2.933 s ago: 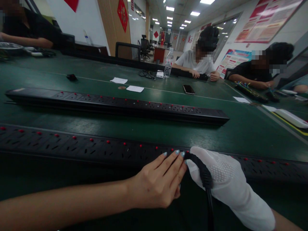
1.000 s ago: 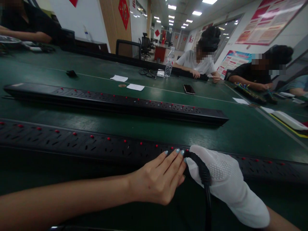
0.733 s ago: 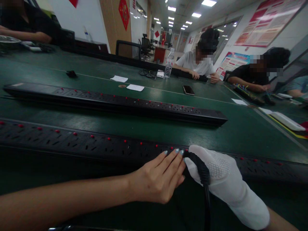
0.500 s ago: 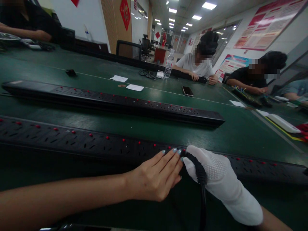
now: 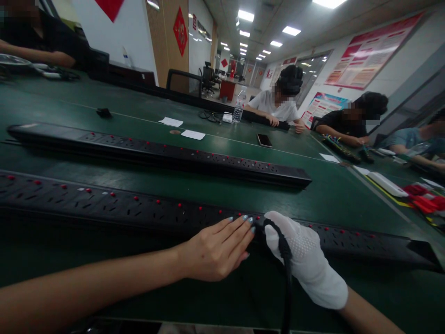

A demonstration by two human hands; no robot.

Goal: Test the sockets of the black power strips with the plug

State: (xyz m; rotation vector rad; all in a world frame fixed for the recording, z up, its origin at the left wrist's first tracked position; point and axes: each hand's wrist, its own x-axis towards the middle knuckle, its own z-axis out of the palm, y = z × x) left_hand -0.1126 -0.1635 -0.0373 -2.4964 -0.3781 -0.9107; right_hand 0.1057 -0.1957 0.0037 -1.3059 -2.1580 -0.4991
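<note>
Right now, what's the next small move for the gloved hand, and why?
Probably shift the right hand a little to expose the end of the black cord before pushing or pulling. The glove grips that end at the near power strip, close beside the left hand's fingertips, and the fingers hide whether it sits in a socket.

Dim foreground, bright ceiling lights (image 5: 291, 31)
</note>
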